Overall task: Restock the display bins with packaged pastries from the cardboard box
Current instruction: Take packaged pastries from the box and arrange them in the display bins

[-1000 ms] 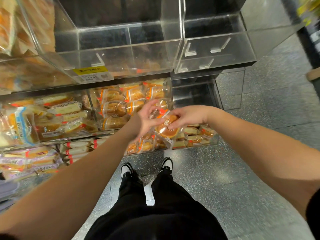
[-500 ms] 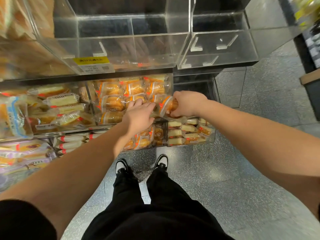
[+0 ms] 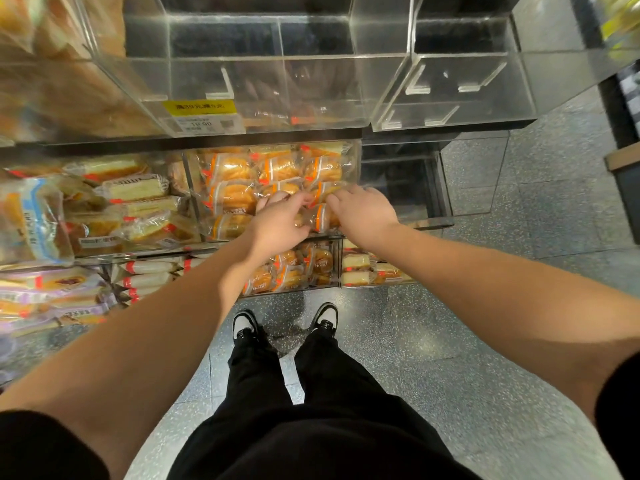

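Your left hand [image 3: 277, 223] and right hand [image 3: 363, 211] both press, fingers curled, on a crinkly clear-wrapped round pastry [image 3: 320, 218] at the near edge of the middle acrylic bin [image 3: 356, 161], packed with glossy orange-banded buns.

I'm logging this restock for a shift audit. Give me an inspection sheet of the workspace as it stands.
Surface: speckled grey floor; no table.
Job's things: middle bin packed with orange-banded pastry packs; one pack at its front edge between both hands. Cardboard box: not in view.
Clutter: nothing seen.
Hands: left hand and right hand both on packs at the bin front; grip unclear.
Cables: nothing seen.
Surroundings: empty clear bins above, yellow price tag, cake-slice packs left, stocked lower bins.
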`<state>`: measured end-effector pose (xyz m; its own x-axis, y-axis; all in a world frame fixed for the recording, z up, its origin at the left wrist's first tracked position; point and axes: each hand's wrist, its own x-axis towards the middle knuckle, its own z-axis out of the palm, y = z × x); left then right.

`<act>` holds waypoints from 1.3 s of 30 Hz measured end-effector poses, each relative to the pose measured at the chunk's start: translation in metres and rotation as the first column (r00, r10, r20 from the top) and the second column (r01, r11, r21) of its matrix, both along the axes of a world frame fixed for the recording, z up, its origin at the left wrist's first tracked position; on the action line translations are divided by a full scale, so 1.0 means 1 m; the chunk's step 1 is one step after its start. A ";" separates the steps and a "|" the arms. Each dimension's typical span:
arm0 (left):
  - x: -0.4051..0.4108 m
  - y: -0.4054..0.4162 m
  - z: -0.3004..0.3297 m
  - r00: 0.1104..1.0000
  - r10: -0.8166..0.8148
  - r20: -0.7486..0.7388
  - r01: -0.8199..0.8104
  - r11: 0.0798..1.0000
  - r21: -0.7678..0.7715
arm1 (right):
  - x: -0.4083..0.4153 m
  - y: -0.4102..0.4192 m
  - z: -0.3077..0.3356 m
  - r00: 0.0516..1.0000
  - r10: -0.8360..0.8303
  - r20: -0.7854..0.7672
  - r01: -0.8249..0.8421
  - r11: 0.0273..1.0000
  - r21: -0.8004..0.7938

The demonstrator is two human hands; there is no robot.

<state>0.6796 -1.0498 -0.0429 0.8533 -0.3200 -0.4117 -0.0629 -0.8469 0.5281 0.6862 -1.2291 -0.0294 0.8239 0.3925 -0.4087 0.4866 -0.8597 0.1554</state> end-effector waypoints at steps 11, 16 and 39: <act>-0.014 0.003 -0.019 0.943 -0.066 0.325 0.059 0.998 0.031 | -0.004 -0.004 -0.007 1.000 0.001 -0.024 0.005 0.973 0.232; -0.019 0.011 -0.024 0.939 -0.028 0.344 0.018 0.999 0.033 | -0.003 0.010 -0.009 0.999 0.035 0.002 -0.034 0.975 0.221; -0.019 -0.026 -0.036 0.825 -0.198 0.529 0.044 0.956 0.289 | -0.008 -0.038 -0.023 0.999 -0.041 0.026 0.032 0.957 0.289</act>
<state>0.6605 -1.0757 -0.0793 0.9219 -0.3862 0.0306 -0.3864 -0.9111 0.1434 0.6785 -1.2669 -0.0520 0.8504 0.4595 -0.2563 0.4532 -0.8872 -0.0870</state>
